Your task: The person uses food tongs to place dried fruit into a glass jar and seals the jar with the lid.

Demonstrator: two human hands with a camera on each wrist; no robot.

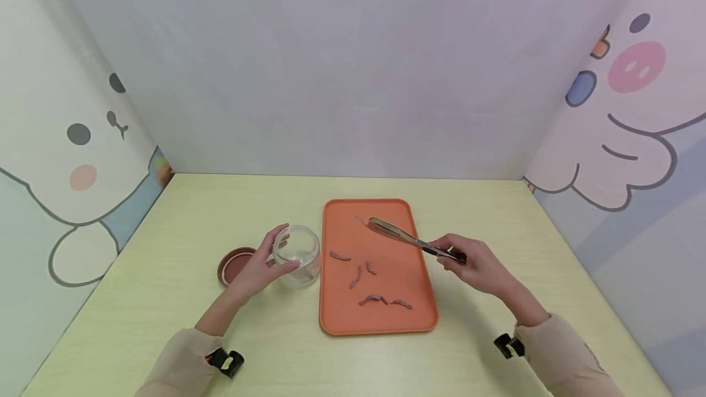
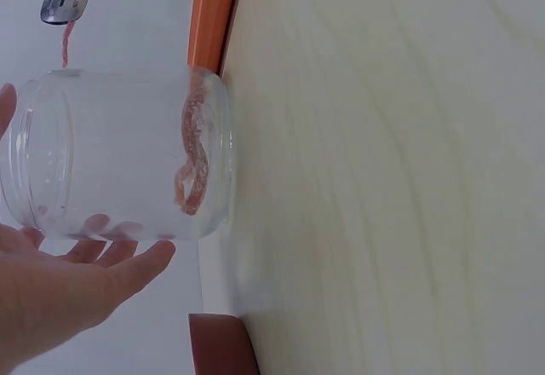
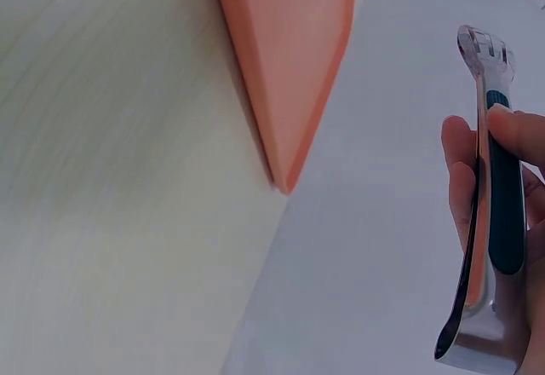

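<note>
My left hand [image 1: 258, 272] holds a clear jar [image 1: 296, 252] between thumb and fingers, upright at the left edge of an orange tray [image 1: 342, 225]. Inside the jar, near its bottom, lie reddish-brown strips [image 2: 194, 149] that look like dried meat. With my right hand [image 1: 478, 267] I grip metal tongs [image 1: 398, 234] with dark handle grips, held over the tray's far part. A thin reddish strip [image 2: 65, 44] hangs from the tongs' tips in the left wrist view. Several more strips [image 1: 375, 298] are scattered on the tray.
A round brown-red lid [image 1: 236, 267] lies on the table behind my left hand, left of the jar. The pale wooden table [image 1: 265, 201] meets a plain light wall panel [image 1: 353, 78] at the back. Cartoon-printed panels [image 1: 77, 158] flank both sides.
</note>
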